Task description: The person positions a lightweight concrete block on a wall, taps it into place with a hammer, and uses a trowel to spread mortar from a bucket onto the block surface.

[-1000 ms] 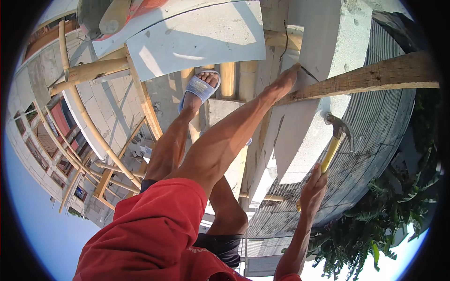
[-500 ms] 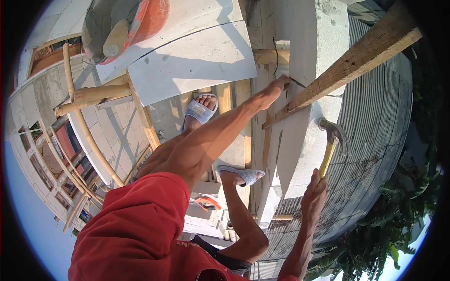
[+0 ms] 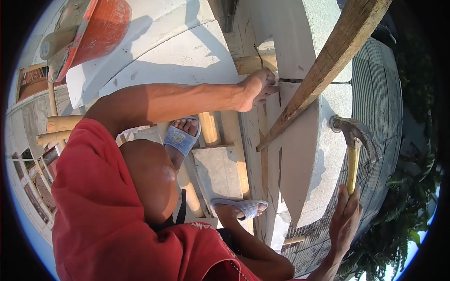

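My right hand (image 3: 345,213) grips a yellow-handled claw hammer (image 3: 353,164), its metal head at the outer edge of a white lightweight block (image 3: 307,178). My left hand (image 3: 257,91) reaches across to the joint between this block and the upper block (image 3: 293,37), its fingers bent and closed; whatever they might hold is too small to make out. A long rough wooden plank (image 3: 323,68) leans diagonally over the blocks, just right of that hand. My feet in pale blue slides (image 3: 180,138) rest on bamboo and board scaffolding (image 3: 211,131) below.
A red bucket (image 3: 103,30) with a grey-coated tool sits upper left on white panels (image 3: 178,56). Bamboo poles (image 3: 61,124) and an unfinished building lie left. Below on the right are a corrugated roof (image 3: 375,117) and dark trees (image 3: 412,196).
My left hand has shifted lower along the block joint, the arm now more horizontal. The hammer sits lower and further right. The plank appears more steeply angled as the view has turned.
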A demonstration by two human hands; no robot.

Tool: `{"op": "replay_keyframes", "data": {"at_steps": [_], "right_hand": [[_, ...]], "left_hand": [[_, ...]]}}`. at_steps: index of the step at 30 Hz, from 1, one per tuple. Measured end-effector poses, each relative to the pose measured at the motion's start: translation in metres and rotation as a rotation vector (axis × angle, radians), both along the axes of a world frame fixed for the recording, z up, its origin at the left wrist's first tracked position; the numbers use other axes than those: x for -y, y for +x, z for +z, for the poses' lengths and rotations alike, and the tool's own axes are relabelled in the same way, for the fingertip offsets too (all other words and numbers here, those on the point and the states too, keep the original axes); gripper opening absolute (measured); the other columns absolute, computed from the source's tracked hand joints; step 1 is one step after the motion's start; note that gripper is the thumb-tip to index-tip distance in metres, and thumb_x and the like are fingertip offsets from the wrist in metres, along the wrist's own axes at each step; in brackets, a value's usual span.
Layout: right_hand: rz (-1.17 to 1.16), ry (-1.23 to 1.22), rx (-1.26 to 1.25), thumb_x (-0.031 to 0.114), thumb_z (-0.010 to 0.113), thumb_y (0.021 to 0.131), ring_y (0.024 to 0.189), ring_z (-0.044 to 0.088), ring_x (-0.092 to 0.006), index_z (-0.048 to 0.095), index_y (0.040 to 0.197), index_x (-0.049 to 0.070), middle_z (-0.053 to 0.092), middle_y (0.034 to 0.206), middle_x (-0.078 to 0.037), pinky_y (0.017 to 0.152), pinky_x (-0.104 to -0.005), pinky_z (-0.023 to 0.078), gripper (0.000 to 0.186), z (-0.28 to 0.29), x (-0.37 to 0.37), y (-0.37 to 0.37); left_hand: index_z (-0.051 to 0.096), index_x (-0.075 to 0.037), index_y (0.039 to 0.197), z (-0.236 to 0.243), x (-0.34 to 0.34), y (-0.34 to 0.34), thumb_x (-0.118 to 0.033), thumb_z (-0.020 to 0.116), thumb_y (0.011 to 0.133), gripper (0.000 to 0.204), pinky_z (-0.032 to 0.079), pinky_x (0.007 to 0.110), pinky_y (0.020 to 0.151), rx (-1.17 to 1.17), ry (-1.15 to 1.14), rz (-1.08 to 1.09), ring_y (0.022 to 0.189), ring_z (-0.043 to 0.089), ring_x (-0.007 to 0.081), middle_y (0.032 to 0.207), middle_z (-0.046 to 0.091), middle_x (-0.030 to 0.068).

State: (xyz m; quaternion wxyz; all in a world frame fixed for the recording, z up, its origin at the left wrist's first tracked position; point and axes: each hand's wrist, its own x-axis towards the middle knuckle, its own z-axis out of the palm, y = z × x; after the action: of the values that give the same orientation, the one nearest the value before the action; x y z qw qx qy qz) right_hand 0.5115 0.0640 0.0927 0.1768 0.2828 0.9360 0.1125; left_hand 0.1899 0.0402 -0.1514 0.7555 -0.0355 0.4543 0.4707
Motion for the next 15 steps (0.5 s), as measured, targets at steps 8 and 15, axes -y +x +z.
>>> {"op": "replay_keyframes", "data": {"at_steps": [8,15], "right_hand": [[-0.847,-0.259,-0.468,0.038,0.042,0.112,0.044,0.037,-0.0093,0.064,0.096,-0.002,0.038,0.056,-0.004,0.043,-0.0327,0.026,0.048,0.007,0.040,-0.037],[-0.964,-1.017,-0.566,0.047,0.050,0.108,0.050,0.049,-0.0071,0.068,0.108,-0.004,0.052,0.061,0.000,0.049,-0.0252,0.036,0.054,0.012,0.129,-0.057]], "left_hand": [[0.050,-0.002,0.148,-0.022,-0.005,-0.017,-0.028,0.060,0.095,0.060,0.040,0.036,0.116,-0.839,0.156,-0.652,0.142,0.047,0.0263,0.152,0.053,0.0156],[0.061,-0.005,0.123,-0.044,-0.058,-0.060,-0.013,0.061,0.091,0.033,0.050,0.033,0.098,-0.553,-0.143,-0.163,0.116,0.060,0.0231,0.125,0.061,0.0102]]}}
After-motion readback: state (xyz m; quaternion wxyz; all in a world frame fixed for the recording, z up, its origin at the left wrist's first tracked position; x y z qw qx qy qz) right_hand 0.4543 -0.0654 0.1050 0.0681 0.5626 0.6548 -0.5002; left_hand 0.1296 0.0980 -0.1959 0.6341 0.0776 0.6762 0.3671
